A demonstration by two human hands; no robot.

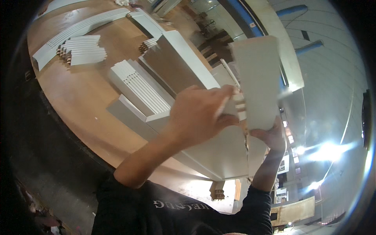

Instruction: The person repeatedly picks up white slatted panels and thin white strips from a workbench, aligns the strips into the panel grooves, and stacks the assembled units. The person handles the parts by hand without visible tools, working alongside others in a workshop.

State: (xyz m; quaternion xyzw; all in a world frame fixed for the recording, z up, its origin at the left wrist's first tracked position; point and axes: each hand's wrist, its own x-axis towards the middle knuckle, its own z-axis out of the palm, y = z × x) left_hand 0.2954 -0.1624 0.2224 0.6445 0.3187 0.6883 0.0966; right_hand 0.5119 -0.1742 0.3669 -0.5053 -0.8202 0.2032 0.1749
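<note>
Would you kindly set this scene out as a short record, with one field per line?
Left hand: fingers at the left edge of the white panel; grip unclear
Right hand: holding the panel's lower end, thumb on its face
Tabletop: brown
On it, far left: stacked white strips
Lighting: bright lamp at right

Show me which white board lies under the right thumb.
The raised white board, gripped at its lower end by the right hand; the stacked white boards lie on the table.
</note>
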